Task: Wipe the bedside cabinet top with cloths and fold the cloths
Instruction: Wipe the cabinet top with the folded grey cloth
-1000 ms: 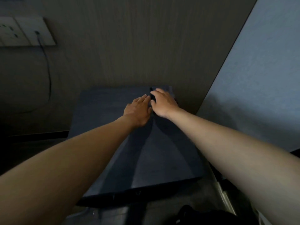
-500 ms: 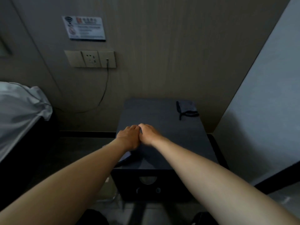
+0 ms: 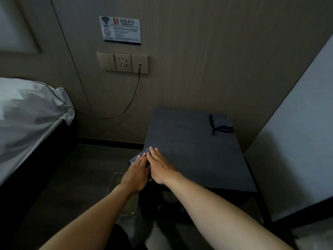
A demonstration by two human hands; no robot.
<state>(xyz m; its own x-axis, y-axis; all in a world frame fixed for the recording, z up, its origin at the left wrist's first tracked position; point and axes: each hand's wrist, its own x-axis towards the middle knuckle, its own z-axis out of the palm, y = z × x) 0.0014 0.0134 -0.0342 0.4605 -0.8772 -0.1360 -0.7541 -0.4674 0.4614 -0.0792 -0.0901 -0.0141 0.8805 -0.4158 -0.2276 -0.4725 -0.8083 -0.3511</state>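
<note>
The dark grey bedside cabinet top [image 3: 198, 156] stands against the wall. A grey cloth [image 3: 139, 155] lies at its front left corner and hangs slightly over the left edge. My left hand [image 3: 137, 172] and my right hand [image 3: 161, 166] press flat on this cloth, side by side, fingers stretched forward. Most of the cloth is hidden under them. A second grey cloth [image 3: 220, 121], folded, with a dark loop beside it, rests at the back right corner of the top, well away from both hands.
A bed with white bedding [image 3: 27, 114] is at the left. A black cable [image 3: 129, 103] hangs from the wall socket plate [image 3: 122, 62] toward the bed. A pale wall [image 3: 297, 141] closes the right side. Something clear and plastic [image 3: 126, 204] sits on the floor below my left wrist.
Both hands slid with the cloth from the back right of the top to its front left corner. The view pulled back and now shows the bed and socket.
</note>
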